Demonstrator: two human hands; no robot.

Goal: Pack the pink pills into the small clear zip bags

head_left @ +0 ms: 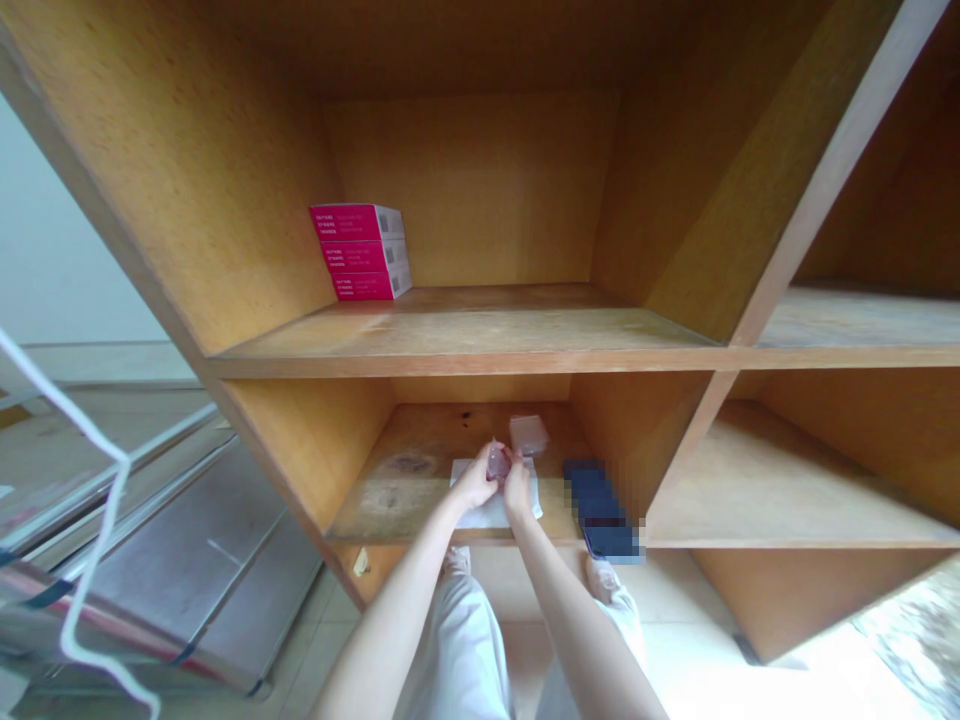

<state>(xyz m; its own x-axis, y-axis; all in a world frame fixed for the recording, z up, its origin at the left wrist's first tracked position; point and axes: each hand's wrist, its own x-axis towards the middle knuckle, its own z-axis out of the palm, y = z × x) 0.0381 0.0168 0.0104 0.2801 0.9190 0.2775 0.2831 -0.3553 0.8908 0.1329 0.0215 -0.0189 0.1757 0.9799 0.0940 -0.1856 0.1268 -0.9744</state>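
Near shelf edge (375, 541) | left hand (475, 485), right hand (517, 488) on translucent item (497, 464) | sidewall (322, 440) apart

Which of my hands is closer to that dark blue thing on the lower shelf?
Right. Your right hand is to the left of the dark blue thing, apart from it; your left hand is farther left.

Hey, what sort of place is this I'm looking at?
Possibly a storage or work room, though I can't be certain. The clues are a wooden shelving unit, a stack of three pink boxes on it, and the tiled floor.
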